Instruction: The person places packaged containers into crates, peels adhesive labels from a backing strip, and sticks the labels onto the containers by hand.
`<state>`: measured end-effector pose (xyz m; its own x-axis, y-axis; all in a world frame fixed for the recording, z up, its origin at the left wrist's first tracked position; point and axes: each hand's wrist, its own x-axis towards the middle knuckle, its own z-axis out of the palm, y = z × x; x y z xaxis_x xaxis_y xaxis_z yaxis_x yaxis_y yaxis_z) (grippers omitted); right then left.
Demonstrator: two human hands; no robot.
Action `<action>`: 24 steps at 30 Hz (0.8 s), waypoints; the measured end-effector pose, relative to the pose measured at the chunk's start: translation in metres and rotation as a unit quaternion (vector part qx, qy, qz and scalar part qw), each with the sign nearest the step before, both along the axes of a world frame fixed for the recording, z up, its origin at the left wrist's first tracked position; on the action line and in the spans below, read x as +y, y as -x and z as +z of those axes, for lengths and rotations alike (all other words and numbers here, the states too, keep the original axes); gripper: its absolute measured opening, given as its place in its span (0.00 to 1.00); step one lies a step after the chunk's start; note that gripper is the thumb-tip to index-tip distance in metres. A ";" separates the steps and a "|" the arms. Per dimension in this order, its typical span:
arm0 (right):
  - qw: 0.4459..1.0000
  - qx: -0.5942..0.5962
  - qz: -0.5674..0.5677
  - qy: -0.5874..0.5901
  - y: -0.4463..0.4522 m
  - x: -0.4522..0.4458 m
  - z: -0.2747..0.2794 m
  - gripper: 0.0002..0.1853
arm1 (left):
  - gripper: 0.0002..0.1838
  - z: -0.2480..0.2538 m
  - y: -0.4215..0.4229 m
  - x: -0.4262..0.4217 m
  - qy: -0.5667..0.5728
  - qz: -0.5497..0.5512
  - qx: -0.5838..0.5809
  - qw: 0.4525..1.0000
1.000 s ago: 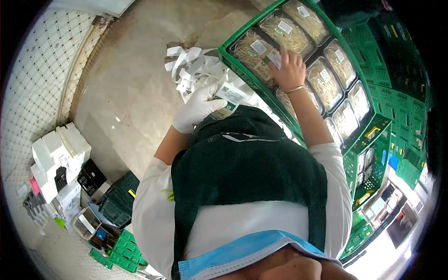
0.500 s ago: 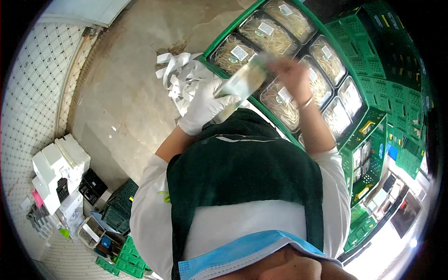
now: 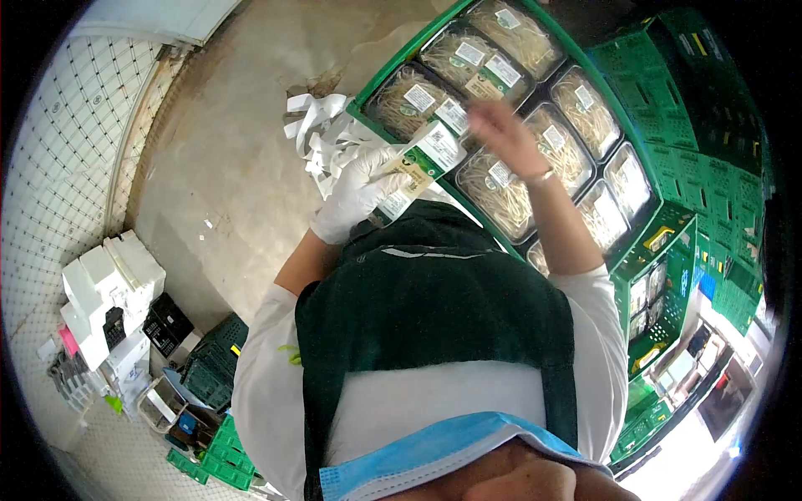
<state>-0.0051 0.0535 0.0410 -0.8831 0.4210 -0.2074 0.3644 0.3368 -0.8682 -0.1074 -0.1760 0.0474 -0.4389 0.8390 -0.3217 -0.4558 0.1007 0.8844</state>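
My left hand (image 3: 355, 200) wears a white glove and is closed round printed labels (image 3: 418, 167) in white, green and tan, just left of the green crate (image 3: 576, 32). Over the crate, my bare right hand (image 3: 508, 140) is smeared by motion; its fingertips are beside the labels, and whether they hold anything is unclear. Under and around it lie clear-lidded black trays of pale sprouts (image 3: 493, 192), each visible one with a small white sticker. A larger label lies across the upper middle tray (image 3: 464, 54), and another on the near-left tray (image 3: 405, 104).
Curled white backing strips (image 3: 322, 138) lie left of the crate. Green crates (image 3: 652, 92) are stacked to the right, with another crate of trays (image 3: 656, 309) lower down. White boxes (image 3: 109, 280) and dark crates (image 3: 213, 359) stand at the lower left.
My right hand has left the near-left tray, passed by the labels in my left hand and is over the crate again. A larger label now lies on the upper middle tray.
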 end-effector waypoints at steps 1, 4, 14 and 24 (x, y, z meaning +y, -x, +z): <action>0.982 0.018 0.097 0.163 -0.005 -0.014 0.012 0.23 | 0.12 0.002 0.004 0.003 -0.001 -0.003 0.001 1.000; 0.994 0.049 0.095 0.031 -0.012 -0.035 0.038 0.16 | 0.08 0.031 0.015 0.020 0.041 -0.157 0.136 0.977; 0.894 0.089 -0.114 -0.423 0.046 0.132 0.017 0.13 | 0.07 0.017 0.009 0.046 0.099 -0.017 0.086 0.991; 0.782 -0.167 -0.069 -0.597 0.058 0.158 -0.065 0.36 | 0.08 -0.015 0.009 -0.009 0.107 0.081 -0.053 0.989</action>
